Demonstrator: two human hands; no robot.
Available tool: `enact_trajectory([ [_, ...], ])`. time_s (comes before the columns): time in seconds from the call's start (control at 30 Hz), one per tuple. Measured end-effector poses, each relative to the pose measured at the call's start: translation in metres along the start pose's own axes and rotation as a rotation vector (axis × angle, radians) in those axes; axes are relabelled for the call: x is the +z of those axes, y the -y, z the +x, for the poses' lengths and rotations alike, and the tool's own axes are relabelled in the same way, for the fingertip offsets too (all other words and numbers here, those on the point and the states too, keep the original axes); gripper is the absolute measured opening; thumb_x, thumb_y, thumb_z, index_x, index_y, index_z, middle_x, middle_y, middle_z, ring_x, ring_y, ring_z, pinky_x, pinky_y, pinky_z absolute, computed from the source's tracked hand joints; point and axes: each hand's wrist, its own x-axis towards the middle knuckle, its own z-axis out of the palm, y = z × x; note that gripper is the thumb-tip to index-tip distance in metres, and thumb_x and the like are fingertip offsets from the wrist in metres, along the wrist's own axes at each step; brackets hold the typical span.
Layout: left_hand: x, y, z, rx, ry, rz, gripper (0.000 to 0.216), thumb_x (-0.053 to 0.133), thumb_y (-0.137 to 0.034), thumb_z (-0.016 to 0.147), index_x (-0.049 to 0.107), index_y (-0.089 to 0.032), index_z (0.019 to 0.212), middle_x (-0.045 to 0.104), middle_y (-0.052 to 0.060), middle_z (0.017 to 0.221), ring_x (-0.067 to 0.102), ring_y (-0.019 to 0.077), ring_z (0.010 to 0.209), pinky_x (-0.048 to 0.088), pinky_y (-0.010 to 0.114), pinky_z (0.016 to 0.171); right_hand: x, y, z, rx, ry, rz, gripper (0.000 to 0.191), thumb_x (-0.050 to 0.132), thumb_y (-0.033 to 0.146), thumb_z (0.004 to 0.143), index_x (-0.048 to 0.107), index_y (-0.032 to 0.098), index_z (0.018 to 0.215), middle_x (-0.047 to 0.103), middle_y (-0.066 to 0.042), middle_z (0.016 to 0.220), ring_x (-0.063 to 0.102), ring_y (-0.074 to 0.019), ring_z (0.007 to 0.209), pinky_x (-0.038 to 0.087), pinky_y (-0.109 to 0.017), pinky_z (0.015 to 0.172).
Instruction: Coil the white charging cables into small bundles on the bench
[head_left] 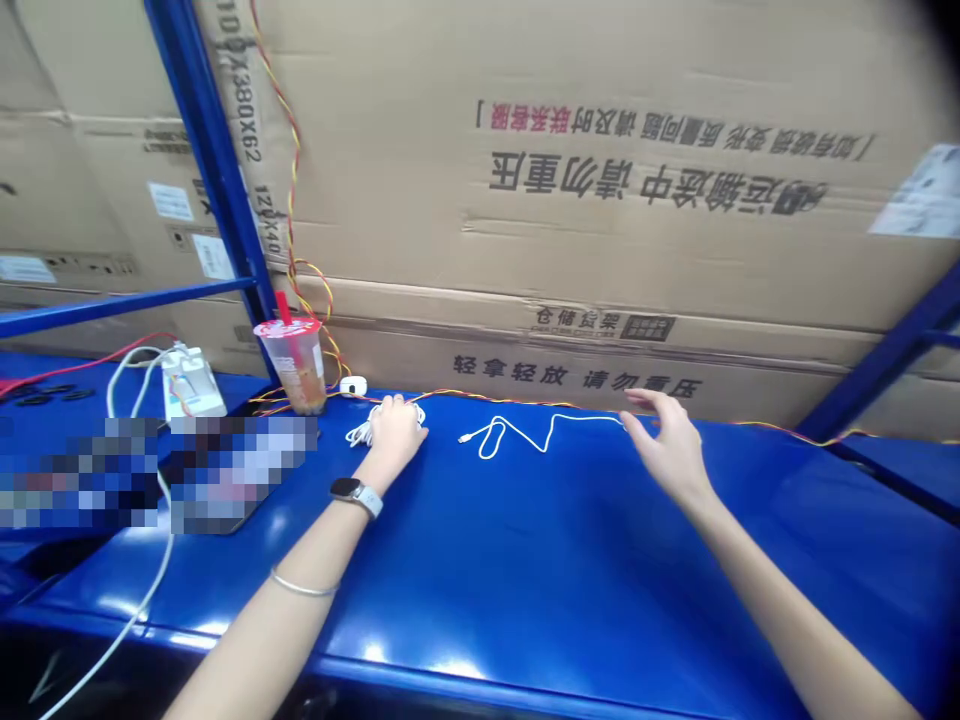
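My left hand (396,432), with a watch and a bangle on its arm, is closed over a bundle of white cables (362,430) at the back of the blue shelf. Its fingers hide much of the bundle. To the right lies a single white charging cable (541,448), loosely bent, with a plug at its left end. By the cable's other end is my right hand (667,445), thumb and fingers apart, holding nothing. The cable's right end passes close to the thumb; whether they touch is unclear.
A drink cup (296,365) with a red straw stands at the back left, near a small white device (352,386). A white power strip (193,385) sits left. Twisted red-yellow wire (487,396) runs along the back, before large cardboard boxes (600,250). Blue posts (214,150) flank the shelf.
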Motion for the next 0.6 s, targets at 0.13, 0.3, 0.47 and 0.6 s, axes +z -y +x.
enact_trajectory([
  [0.13, 0.002, 0.000, 0.001, 0.003, -0.020, -0.063, 0.021, 0.059, -0.026, 0.074, 0.068, -0.013, 0.088, 0.062, 0.015, 0.104, 0.055, 0.0295, 0.102, 0.043, 0.036, 0.083, 0.016, 0.049, -0.006, 0.019, 0.185, 0.259, 0.032, 0.054, 0.035, 0.080, 0.057, 0.024, 0.110, 0.063, -0.008, 0.112, 0.058, -0.0253, 0.104, 0.046, -0.040, 0.087],
  [0.3, 0.003, 0.005, 0.006, -0.015, -0.088, -0.254, 0.018, 0.049, -0.023, 0.081, 0.066, -0.018, 0.084, 0.065, 0.008, 0.093, 0.062, 0.0218, 0.086, 0.042, 0.029, 0.072, 0.046, 0.087, -0.017, 0.170, 0.396, 0.560, 0.030, 0.057, 0.035, 0.078, 0.060, 0.023, 0.105, 0.066, -0.006, 0.102, 0.059, -0.0231, 0.098, 0.046, -0.038, 0.084],
  [0.47, 0.006, 0.003, 0.000, 0.122, -0.079, -0.272, 0.023, 0.046, -0.029, 0.087, 0.065, -0.016, 0.083, 0.067, 0.010, 0.091, 0.062, 0.0217, 0.087, 0.042, 0.029, 0.075, 0.079, 0.098, -0.042, 0.229, 0.515, 0.636, 0.025, 0.059, 0.032, 0.075, 0.063, 0.022, 0.098, 0.067, -0.005, 0.097, 0.061, -0.0215, 0.092, 0.046, -0.038, 0.086],
  [0.6, 0.009, -0.002, -0.005, 0.189, -0.022, -0.288, 0.024, 0.060, -0.036, 0.080, 0.066, -0.014, 0.084, 0.068, 0.015, 0.092, 0.059, 0.0286, 0.098, 0.040, 0.036, 0.085, 0.087, 0.094, -0.055, 0.202, 0.552, 0.598, 0.022, 0.060, 0.030, 0.073, 0.063, 0.023, 0.094, 0.067, -0.003, 0.092, 0.062, -0.0220, 0.089, 0.046, -0.038, 0.085],
])
